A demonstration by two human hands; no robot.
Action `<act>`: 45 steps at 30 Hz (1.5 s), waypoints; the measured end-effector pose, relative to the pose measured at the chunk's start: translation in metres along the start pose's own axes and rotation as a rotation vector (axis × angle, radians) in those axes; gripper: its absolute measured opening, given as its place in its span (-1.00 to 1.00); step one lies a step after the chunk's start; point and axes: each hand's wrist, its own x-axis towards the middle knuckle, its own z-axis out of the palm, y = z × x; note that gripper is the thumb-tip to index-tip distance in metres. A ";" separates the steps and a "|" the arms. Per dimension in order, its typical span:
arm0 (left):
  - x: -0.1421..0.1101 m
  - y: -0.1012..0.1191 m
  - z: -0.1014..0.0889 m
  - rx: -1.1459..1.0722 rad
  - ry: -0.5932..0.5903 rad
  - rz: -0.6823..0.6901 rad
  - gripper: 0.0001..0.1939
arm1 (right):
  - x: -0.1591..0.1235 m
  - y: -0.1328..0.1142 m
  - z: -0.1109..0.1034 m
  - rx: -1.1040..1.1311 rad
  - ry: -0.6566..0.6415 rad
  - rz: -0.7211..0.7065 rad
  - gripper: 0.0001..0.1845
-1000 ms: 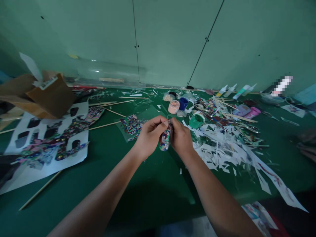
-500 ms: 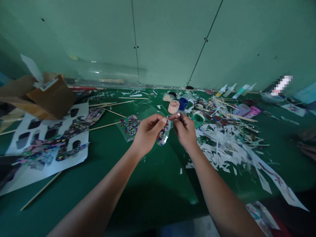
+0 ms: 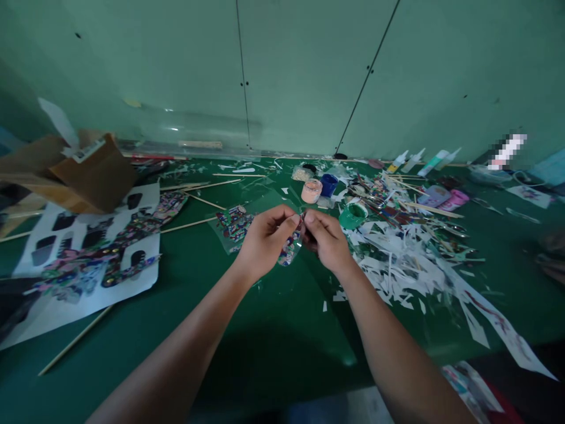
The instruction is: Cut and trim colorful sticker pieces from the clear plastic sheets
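Note:
In the head view, my left hand (image 3: pixel 267 238) pinches a small, colourful patterned piece (image 3: pixel 289 250) with a shiny, clear-looking edge. Its rounded lower end hangs below my fingers, and its top is hidden. Closed as well, my right hand (image 3: pixel 327 240) meets it at the upper right edge, thumb tip beside the left thumb. The right fingers curl behind the piece and are partly hidden. Just left of my left hand, a clear sheet with similar colourful patterns (image 3: pixel 232 224) lies on the green table (image 3: pixel 273 353).
Beyond my hands stand a peach paint jar (image 3: pixel 311 191), a blue jar (image 3: pixel 328 185) and a green jar (image 3: pixel 353 216). White paper scraps (image 3: pixel 392 265) spread on the right, near scissors and glue bottles. A cardboard box (image 3: pixel 92 176) and printed sheet (image 3: pixel 141 288) occupy the left.
My right hand has shifted slightly left and down, its raised index finger now curled in and its thumb against the piece's edge. The left hand has barely moved.

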 end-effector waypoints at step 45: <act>-0.003 0.001 -0.001 -0.241 -0.203 -0.064 -0.73 | -0.004 -0.009 -0.015 0.143 -0.285 0.077 -0.50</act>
